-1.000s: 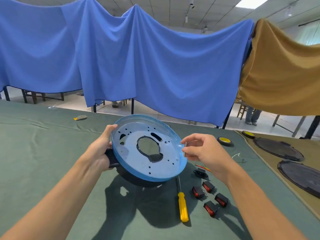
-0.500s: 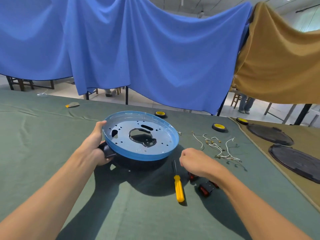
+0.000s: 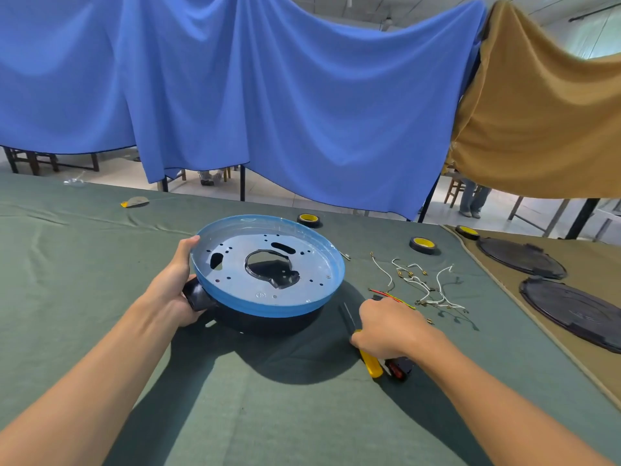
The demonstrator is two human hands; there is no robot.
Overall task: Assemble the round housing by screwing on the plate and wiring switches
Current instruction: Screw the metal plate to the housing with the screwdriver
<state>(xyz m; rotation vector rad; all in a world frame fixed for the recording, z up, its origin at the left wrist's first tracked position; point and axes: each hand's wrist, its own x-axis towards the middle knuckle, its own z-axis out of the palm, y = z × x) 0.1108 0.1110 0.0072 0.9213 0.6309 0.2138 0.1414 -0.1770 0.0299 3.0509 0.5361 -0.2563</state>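
On the green-covered table [image 3: 100, 297], near its middle, the round housing [image 3: 268, 322] stands with its open side up, and the blue plate [image 3: 235, 284] lies on top of it, its holes and big centre opening facing the person. The left hand [image 3: 174, 287] grips the housing at its left edge: the thumb rests along the plate's rim and the fingers curl around a black stub [image 3: 196, 295] on the side. I judge this keeps plate and body together and stops them from turning. The right hand [image 3: 389, 327] is down on the table just right of the housing, its fingers curled over the yellow screwdriver [image 3: 371, 363]. It seems to be taking the tool for the screwing step. A black and red switch [image 3: 400, 368] lies touching or just beside the handle, partly under the wrist. The white wires [image 3: 420, 280] and a red-yellow one [image 3: 391, 295] lie farther right, probably kept near for the wiring step.
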